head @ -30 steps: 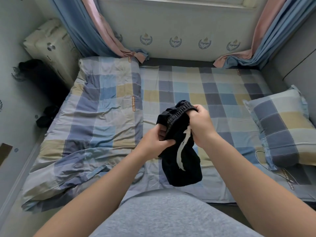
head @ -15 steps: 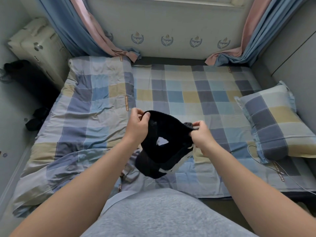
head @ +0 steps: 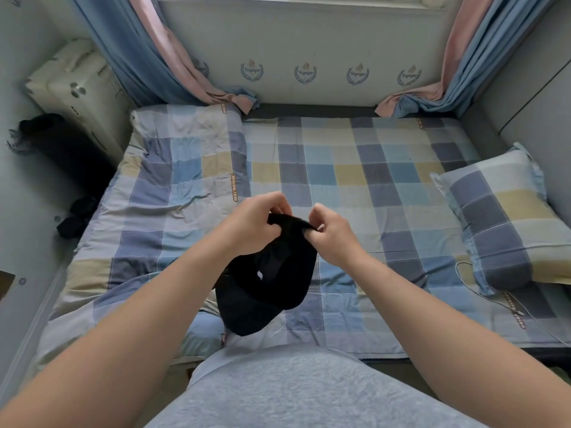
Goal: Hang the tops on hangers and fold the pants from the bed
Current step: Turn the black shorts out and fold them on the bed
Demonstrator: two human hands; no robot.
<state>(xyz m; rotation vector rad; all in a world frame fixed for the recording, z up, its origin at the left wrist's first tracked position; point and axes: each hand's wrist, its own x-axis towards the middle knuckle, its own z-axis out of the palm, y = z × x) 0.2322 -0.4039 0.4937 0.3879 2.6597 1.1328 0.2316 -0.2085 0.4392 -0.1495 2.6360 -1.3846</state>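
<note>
A pair of black shorts (head: 272,282) with a small white mark hangs bunched over the near middle of the bed (head: 355,168). My left hand (head: 250,227) grips its top edge from the left. My right hand (head: 333,233) pinches the same edge from the right. The two hands are close together, almost touching. The lower part of the shorts droops down to the checked sheet near the bed's front edge.
A crumpled checked quilt (head: 160,193) covers the bed's left half and a matching pillow (head: 506,217) lies at the right. A white cable (head: 482,291) runs beside the pillow. Left of the bed stand a pale suitcase (head: 77,91) and dark clothing (head: 77,214). Curtains hang at both far corners.
My hands first held the shorts upright, then spread the waistband wide, and have now come back together at its top edge. The shorts hang lower and more bunched.
</note>
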